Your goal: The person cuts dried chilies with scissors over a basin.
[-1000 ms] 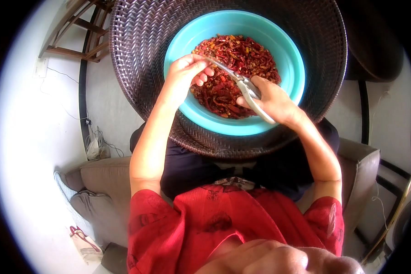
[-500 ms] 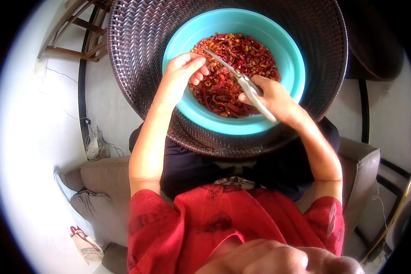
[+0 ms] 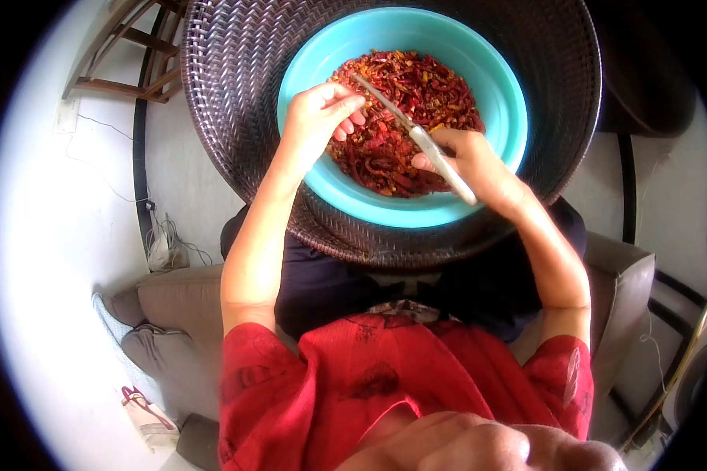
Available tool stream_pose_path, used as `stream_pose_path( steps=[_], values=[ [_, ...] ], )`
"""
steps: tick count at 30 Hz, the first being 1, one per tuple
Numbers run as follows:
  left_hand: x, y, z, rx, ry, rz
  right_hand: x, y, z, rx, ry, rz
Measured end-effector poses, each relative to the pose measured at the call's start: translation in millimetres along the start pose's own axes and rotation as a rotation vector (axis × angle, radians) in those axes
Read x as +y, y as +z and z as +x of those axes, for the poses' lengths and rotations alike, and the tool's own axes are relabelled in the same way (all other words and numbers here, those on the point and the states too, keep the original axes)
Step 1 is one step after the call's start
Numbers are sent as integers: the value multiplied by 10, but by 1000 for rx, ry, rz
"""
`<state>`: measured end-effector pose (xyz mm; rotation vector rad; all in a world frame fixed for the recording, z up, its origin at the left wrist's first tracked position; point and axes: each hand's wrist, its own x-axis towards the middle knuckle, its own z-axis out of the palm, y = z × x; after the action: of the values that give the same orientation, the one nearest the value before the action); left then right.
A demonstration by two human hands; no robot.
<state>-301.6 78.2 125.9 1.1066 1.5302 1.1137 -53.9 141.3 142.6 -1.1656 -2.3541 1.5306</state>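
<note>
A turquoise basin (image 3: 495, 82) holds a heap of dried red chili peppers (image 3: 404, 169), many in cut pieces, with yellowish bits among them. In my right hand (image 3: 470, 166) is a pair of scissors (image 3: 440, 161) with pale handles, its blades pointing up and left over the chilies. My left hand (image 3: 318, 118) is over the basin's left side, thumb and fingers pinched together near the blade tips. Whatever lies between those fingertips is too small to make out. The scissors' handles and blades look closed together.
Around the basin is a large dark woven basket (image 3: 236, 102), resting over my lap. A grey-brown sofa (image 3: 184, 314) is behind and beside me. A wooden rack (image 3: 126, 82) stands at the upper left, and cables (image 3: 169, 235) lie by the left wall.
The scissors have closed, their handles coming together in my right hand. The basin sits slightly higher in view. My left hand keeps its pinch in nearly the same place.
</note>
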Motion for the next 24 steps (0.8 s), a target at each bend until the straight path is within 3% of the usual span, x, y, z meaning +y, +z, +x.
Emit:
stream_pose_path(
  steps=[1, 3, 4, 5, 7, 12, 17, 21, 24],
  values=[
    [9, 9, 10, -21, -29, 97, -3, -7, -7, -1, 2, 2],
    [-219, 92, 37, -102, 173, 276, -13, -23, -22, 97, -31, 56],
    [-358, 119, 54, -205, 158, 344, 37, -39, 7, 111, -63, 11],
    [-354, 151, 3, -255, 289, 523, 56, -51, 8, 110, -60, 12],
    [-342, 156, -72, -424, 348, 841, 51, -83, 3, 173, -24, 103],
    [-290, 338, -183, -522, 222, 1019, 58, -128, 43, 142, 52, 189],
    [-274, 397, -264, -689, 140, 1017, 80, -71, 51, 43, 132, 241],
    [-23, 262, -336, -733, 45, 791, 132, -31, 27, -114, 230, 385],
    [75, 128, -265, -475, -23, 411, 93, -15, -8, -127, 211, 445]
  ],
)
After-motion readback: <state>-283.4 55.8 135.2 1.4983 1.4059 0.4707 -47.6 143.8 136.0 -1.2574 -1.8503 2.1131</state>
